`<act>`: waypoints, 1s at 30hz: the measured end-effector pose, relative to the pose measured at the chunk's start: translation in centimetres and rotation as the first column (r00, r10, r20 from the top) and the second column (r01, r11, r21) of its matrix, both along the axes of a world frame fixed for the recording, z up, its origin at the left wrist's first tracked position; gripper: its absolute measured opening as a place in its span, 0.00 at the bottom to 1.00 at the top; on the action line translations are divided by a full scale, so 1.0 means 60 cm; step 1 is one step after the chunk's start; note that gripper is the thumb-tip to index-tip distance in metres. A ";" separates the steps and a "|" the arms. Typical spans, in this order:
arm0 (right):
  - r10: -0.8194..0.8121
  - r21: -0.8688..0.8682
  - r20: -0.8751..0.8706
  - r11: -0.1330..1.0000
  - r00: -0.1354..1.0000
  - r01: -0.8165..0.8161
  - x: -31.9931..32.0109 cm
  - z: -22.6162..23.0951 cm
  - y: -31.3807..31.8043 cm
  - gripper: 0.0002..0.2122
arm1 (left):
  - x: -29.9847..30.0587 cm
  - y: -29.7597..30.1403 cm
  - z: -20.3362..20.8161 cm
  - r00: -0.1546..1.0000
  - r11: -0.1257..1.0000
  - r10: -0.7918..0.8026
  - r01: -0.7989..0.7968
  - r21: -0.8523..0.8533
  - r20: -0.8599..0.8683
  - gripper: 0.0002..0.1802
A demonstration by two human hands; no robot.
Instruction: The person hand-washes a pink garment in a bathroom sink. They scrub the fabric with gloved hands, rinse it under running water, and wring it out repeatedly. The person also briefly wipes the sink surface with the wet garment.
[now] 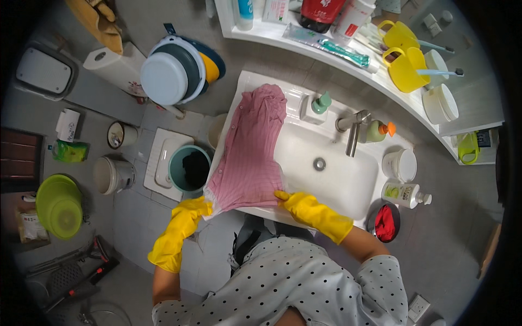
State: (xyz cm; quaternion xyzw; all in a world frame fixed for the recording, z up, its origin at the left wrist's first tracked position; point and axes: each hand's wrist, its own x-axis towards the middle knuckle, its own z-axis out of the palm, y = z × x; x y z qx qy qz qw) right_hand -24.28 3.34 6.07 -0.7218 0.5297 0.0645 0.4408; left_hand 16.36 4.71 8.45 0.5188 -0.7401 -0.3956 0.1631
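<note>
A pink striped shirt [247, 149] with a row of small buttons lies spread over the left side of the white sink [372, 179], its far end bunched up near the back rim. Yellow rubber gloves cover both my hands. My left hand [190, 214] is closed on the shirt's near left corner, where a whitish edge shows. At the near right corner, my right hand [304, 207] pinches the hem over the front rim of the basin. The basin holds no water, and its drain is visible.
A faucet [353, 130], a soap pump bottle [315, 108] and a white tub [399, 164] stand around the sink. A bowl with red cloth [385, 223] is at its right. Left of it are a teal bucket [176, 175] with dark cloth and a green basin [60, 206]. A shelf [272, 35] curves above.
</note>
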 end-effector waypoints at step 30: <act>-0.650 0.954 0.185 0.299 -0.737 -0.024 0.158 0.029 -0.173 0.20 | -0.355 -0.171 0.027 0.461 0.407 0.778 0.148 0.901 -0.427 0.37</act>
